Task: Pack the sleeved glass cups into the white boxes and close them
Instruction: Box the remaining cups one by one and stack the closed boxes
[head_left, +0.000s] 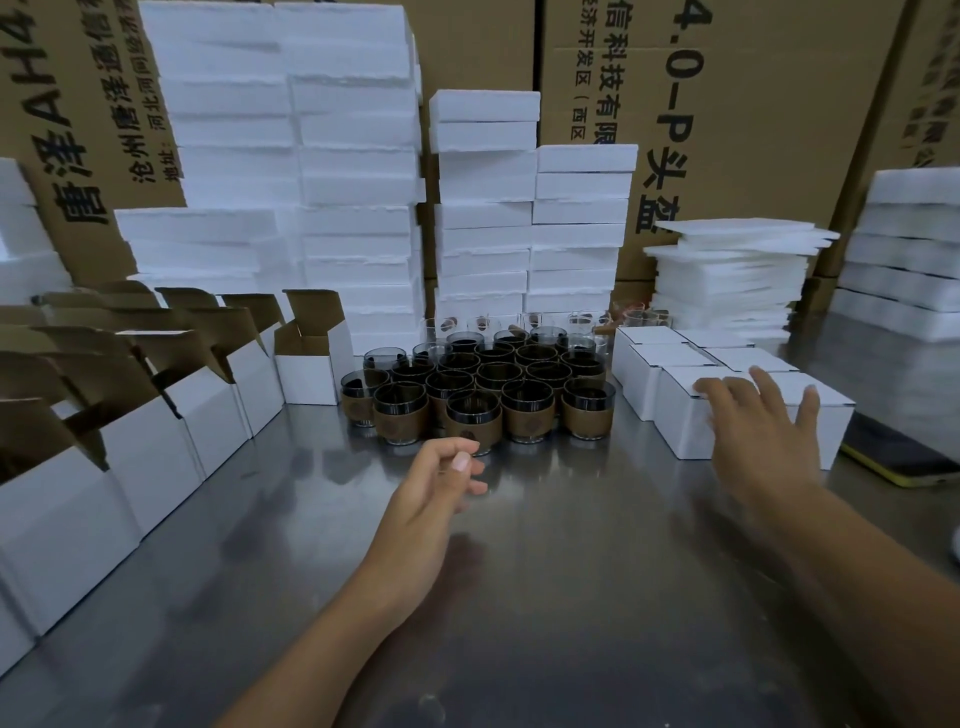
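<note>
Several glass cups with brown sleeves (475, 395) stand clustered at the middle of the steel table. Open white boxes (171, 415) with raised brown flaps line the left side. Closed white boxes (675, 374) sit in rows on the right. My left hand (441, 483) hovers just in front of the nearest cup, fingers loosely curled, holding nothing. My right hand (758, 421) is spread with fingers apart, resting against the nearest closed box (685, 431) at the front of that group.
Tall stacks of white foam trays (353, 171) stand behind the cups, with flat foam sheets (727, 270) at back right. Large cardboard cartons (753, 104) form the back wall. A dark phone with a yellow edge (898, 460) lies at the far right.
</note>
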